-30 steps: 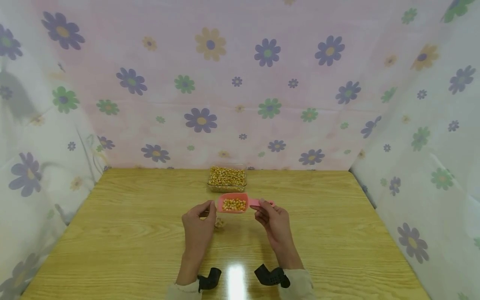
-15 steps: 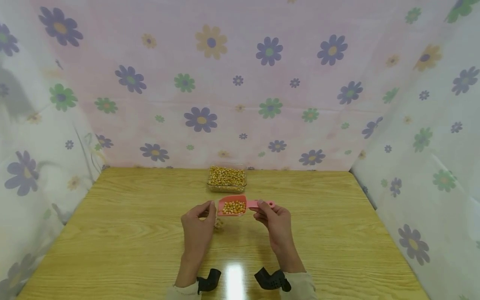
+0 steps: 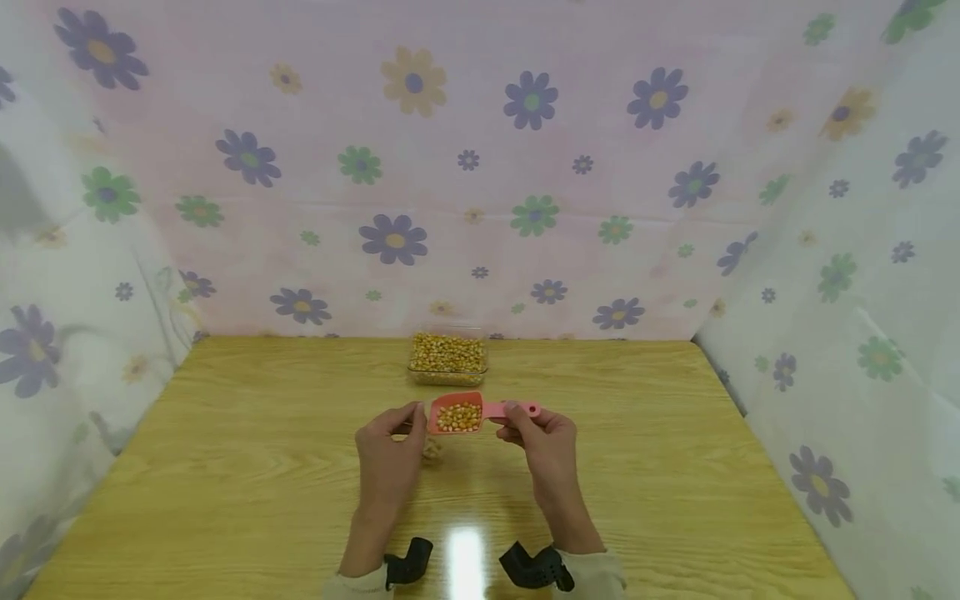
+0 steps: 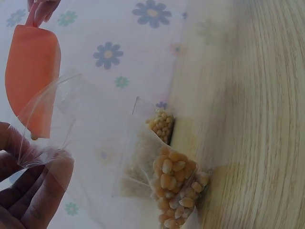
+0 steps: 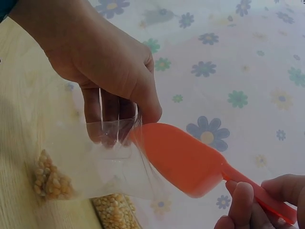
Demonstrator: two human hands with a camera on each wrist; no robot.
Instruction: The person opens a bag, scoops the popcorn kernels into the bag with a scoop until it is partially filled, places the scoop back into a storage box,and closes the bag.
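Note:
My left hand (image 3: 390, 454) pinches the top edge of a clear plastic bag (image 5: 95, 162), which hangs from the fingers. Corn kernels (image 4: 174, 186) lie at the bottom of the bag, low over the table. My right hand (image 3: 550, 442) grips the handle of a pink-orange scoop (image 3: 456, 414) between thumb and fingers. Yellow kernels fill part of the scoop's bowl. In both wrist views the scoop's front lip is at the bag's mouth, overlapping the film beside the left fingertips. One kernel shows at the lip in the left wrist view.
A clear rectangular container (image 3: 447, 377) full of corn kernels stands at the back middle of the wooden table (image 3: 637, 467). Flower-printed cloth (image 3: 480, 233) rises behind the table and along both sides. Black mounts (image 3: 408, 562) sit at both wrists.
The scoop has tipped, its lip dropping toward the bag's mouth, and the kernels have shifted in its bowl. The left hand keeps its pinch on the bag. The head view has shifted slightly.

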